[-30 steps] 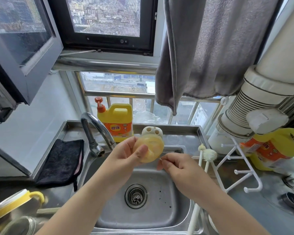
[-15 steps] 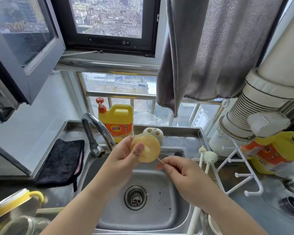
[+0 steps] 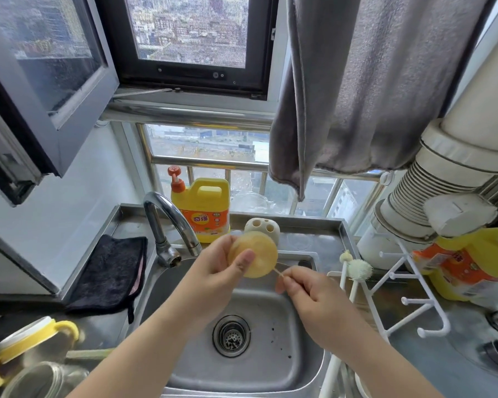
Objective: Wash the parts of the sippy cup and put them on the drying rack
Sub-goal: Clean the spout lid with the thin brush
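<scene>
While thumb-covered, yellow disc [image 3: 256,261], thin stem blurred

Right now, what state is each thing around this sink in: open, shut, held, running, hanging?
Left hand: grips the round yellow cup part above the sink.
Right hand: pinches a thin stick that touches the part.
Faucet: no water running.
Window: swung open.
Grey towel: hanging.
Drying rack: its pegs bare.
Black cloth: lying flat.
</scene>
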